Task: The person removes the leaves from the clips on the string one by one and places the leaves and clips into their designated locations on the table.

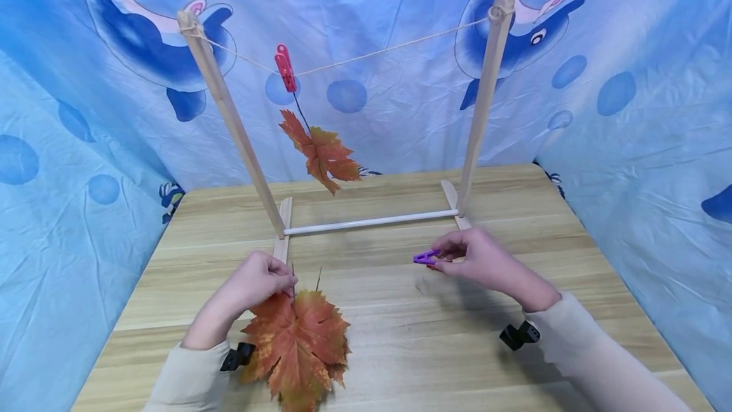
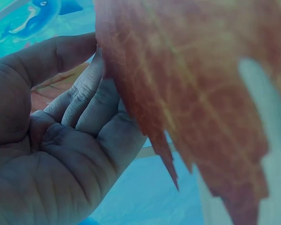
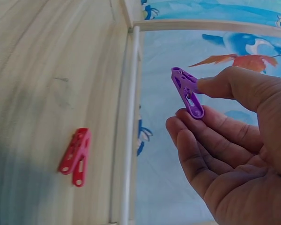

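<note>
Nearest, before the wooden frame [image 1: 231, 116], is an orange leaf [image 1: 297, 348]; its long axis runs toward the frame, the stem pointing to it. The left hand [image 1: 257, 281] pinches this stem. The right hand [image 1: 480, 259], near the frame's right foot [image 1: 449, 192], holds a purple clothespin [image 1: 424, 258] between thumb and fingers, its narrow end pointing to the frame's left side. A red clothespin [image 3: 77, 154] lies on the table [image 1: 372, 348] before the frame. On the frame's string [image 1: 377, 53], a red clip [image 1: 286, 68] holds another leaf [image 1: 327, 156].
</note>
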